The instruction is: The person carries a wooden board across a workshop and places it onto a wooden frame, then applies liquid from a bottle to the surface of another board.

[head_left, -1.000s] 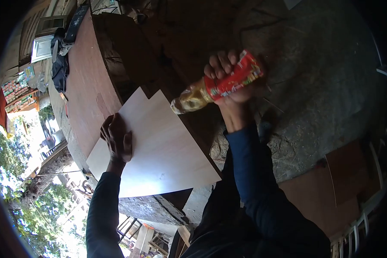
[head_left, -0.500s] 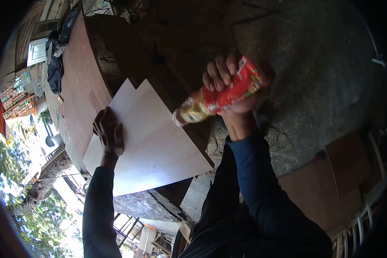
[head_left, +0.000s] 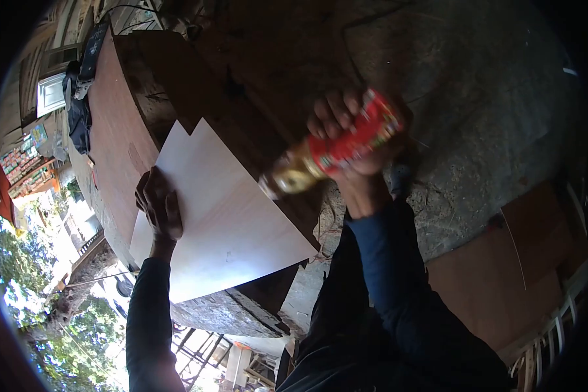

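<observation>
My left hand (head_left: 159,208) is at the left edge of a pale, thin plywood sheet (head_left: 222,215). Its thumb lies on the top face, and its fingers bend over the edge. One corner of the sheet, toward the top, has a V-shaped notch. In my right hand (head_left: 353,140) is a plastic bottle (head_left: 356,147) with a red label and a yellowish lower part. The bottle tilts so that its narrow end points down-left, above the sheet's right edge, and it is blurred by motion. My right fingers are wrapped round the labelled part.
A reddish-brown board (head_left: 114,111) extends behind the sheet on the left. Dark cloth (head_left: 78,117) lies at its far end. Brown panels (head_left: 496,287) lie at lower right on the rough concrete floor (head_left: 477,163). A tree trunk (head_left: 78,271) stands outside on the left.
The view has shifted slightly, and the sheet and left hand appear a little further left. The bottle is still in my right hand, its narrow end slightly lower and further left.
</observation>
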Tool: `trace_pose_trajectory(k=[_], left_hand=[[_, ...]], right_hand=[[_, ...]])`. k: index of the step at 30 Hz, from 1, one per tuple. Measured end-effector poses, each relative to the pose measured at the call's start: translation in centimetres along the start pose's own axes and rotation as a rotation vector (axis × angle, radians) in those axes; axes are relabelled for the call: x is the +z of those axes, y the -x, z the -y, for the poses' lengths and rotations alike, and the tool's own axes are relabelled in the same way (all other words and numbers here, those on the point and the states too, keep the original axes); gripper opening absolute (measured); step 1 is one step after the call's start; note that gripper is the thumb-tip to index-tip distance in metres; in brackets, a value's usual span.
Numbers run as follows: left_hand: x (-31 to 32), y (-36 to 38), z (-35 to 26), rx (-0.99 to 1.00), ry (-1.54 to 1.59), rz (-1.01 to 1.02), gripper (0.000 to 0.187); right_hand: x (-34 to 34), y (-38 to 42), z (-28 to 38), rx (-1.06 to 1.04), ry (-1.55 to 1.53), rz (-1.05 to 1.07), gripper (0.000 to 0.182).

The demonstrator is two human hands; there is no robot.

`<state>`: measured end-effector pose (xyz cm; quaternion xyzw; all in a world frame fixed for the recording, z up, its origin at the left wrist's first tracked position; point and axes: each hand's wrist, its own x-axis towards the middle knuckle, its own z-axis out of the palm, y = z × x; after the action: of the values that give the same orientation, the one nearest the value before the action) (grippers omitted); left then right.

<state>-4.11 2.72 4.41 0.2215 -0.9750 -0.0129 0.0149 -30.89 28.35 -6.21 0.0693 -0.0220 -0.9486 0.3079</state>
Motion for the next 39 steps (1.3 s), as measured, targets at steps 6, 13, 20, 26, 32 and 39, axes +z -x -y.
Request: trace_pose_trajectory(k=[6, 13, 20, 26, 32, 39], left_hand=[[-0.3, 0.0, -0.1, 0.025, -0.001, 0.004, 0.063], [-0.5, -0.2, -0.2, 0.032, -0.018, 0.000, 0.064], [-0.6, -0.3, -0.4, 0.012, -0.020, -0.002, 0.063], [-0.5, -0.2, -0.3, 0.015, -0.015, -0.008, 0.063], [-0.7, -0.2, -0.5, 0.026, -0.013, 0.000, 0.063], [-0.1, 0.2, 0.4, 0.019, -0.008, 0.019, 0.061]], right_hand=[[-1.4, 4.8, 3.3, 0.066, 0.004, -0.021, 0.043], [-4.2, -11.5, -7.6, -0.012, -0.152, 0.047, 0.030], [-4.5, -10.2, -5.8, 0.034, -0.038, 0.126, 0.031], [-3.2, -11.7, -7.3, 0.043, -0.119, 0.116, 0.037], [-2.3, 2.6, 1.8, 0.158, -0.098, 0.075, 0.041], [-0.6, 7.2, 4.4, 0.013, 0.131, -0.042, 0.049]])
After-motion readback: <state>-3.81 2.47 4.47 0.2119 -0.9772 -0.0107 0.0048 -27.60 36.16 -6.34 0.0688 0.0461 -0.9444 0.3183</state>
